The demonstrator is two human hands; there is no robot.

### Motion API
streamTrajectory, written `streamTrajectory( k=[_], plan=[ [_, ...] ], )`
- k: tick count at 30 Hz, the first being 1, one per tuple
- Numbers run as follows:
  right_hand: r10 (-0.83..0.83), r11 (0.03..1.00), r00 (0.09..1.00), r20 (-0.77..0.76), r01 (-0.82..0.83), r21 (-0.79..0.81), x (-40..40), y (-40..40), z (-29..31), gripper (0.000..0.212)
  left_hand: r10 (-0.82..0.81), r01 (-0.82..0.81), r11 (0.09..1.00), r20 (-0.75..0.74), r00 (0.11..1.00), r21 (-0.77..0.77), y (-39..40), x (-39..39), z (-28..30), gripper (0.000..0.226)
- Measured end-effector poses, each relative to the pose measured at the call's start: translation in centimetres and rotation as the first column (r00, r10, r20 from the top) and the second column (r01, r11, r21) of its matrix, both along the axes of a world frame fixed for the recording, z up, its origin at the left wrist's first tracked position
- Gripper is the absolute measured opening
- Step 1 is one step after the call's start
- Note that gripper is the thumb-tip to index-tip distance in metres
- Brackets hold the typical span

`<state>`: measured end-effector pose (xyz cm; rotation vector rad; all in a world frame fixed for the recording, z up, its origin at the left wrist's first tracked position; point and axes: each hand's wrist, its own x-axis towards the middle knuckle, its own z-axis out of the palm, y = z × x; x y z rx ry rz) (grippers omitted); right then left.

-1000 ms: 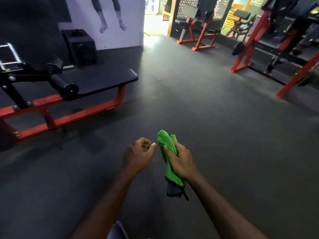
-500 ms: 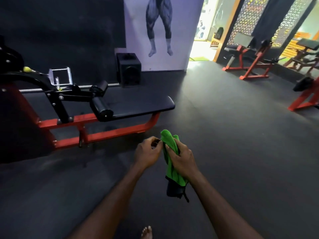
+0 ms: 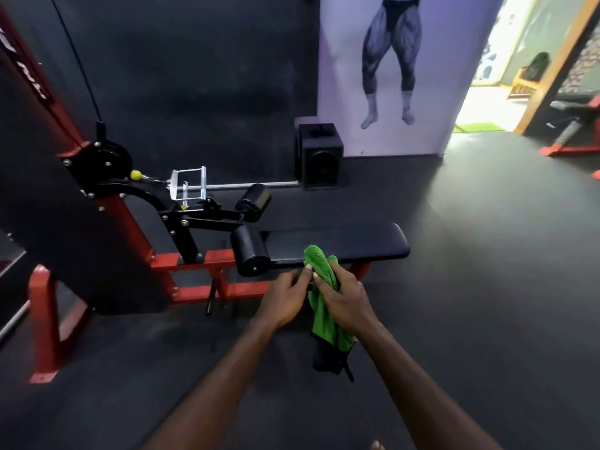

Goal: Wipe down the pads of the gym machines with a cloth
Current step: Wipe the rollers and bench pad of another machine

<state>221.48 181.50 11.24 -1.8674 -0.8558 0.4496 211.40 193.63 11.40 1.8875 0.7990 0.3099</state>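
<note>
A green cloth [image 3: 321, 306] with a dark lower end hangs bunched in front of me. My right hand [image 3: 345, 295] grips it around the middle. My left hand [image 3: 287, 295] pinches the cloth's upper left edge with its fingertips. Just beyond the hands lies the long black bench pad [image 3: 341, 243] of a red-framed seated row machine [image 3: 107, 203]. Two black roller pads [image 3: 248, 254] sit at the bench's left end. The cloth is held in the air, in front of the bench pad's near edge.
A black speaker box [image 3: 319, 155] stands against the back wall under a poster of legs. A metal row handle [image 3: 188, 186] rests on the machine. Another red machine [image 3: 571, 138] shows at the far right beside a bright doorway. Dark rubber floor surrounds me.
The view has swung left and closer to the row machine, so its bench now lies right behind my hands. My left hand has come over and taken hold of the cloth's top.
</note>
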Motion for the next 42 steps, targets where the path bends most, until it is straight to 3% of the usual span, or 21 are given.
streamTrajectory(
  k=[6,11,15,20,26,32,37,42],
  plan=[
    [0.217,0.975,0.975,-0.041,-0.218,-0.033,8.2,7.3,-0.7,0.010,0.146,-0.143,0.988,0.038,0.989,-0.061,5.9,6.2,-1.4,0.038],
    [0.403,0.910,0.911,-0.089,-0.409,-0.064,15.2,13.4,-2.0,0.047,0.363,-0.315,0.846,0.032,0.931,-0.431,10.0,12.0,-1.9,0.041],
    [0.508,0.847,0.850,-0.142,-0.522,-0.097,19.8,18.5,-2.5,0.061,0.453,-0.384,0.786,0.027,0.891,-0.485,12.7,16.1,-2.2,0.034],
    [0.523,0.840,0.840,-0.143,-0.537,-0.081,22.9,23.5,-2.5,0.057,0.577,-0.506,0.764,0.073,0.814,-0.400,16.4,18.6,-3.4,0.018],
    [0.491,0.854,0.856,-0.160,-0.510,-0.108,26.4,30.3,-4.6,0.086,0.676,-0.547,0.675,0.117,0.727,-0.495,22.7,19.8,-4.8,0.023],
    [0.403,0.898,0.913,-0.058,-0.407,-0.171,29.0,37.9,-6.0,0.048,0.735,-0.519,0.588,0.142,0.663,-0.621,30.1,22.6,-6.3,0.032],
    [0.314,0.942,0.948,0.049,-0.305,-0.141,30.8,44.3,-8.1,0.075,0.750,-0.492,0.543,0.128,0.649,-0.681,37.3,25.6,-7.5,0.042],
    [0.413,0.903,0.910,-0.018,-0.412,-0.123,31.2,48.6,-8.9,0.058,0.786,-0.538,0.494,0.086,0.612,-0.683,42.2,27.3,-7.9,0.029]
  ],
)
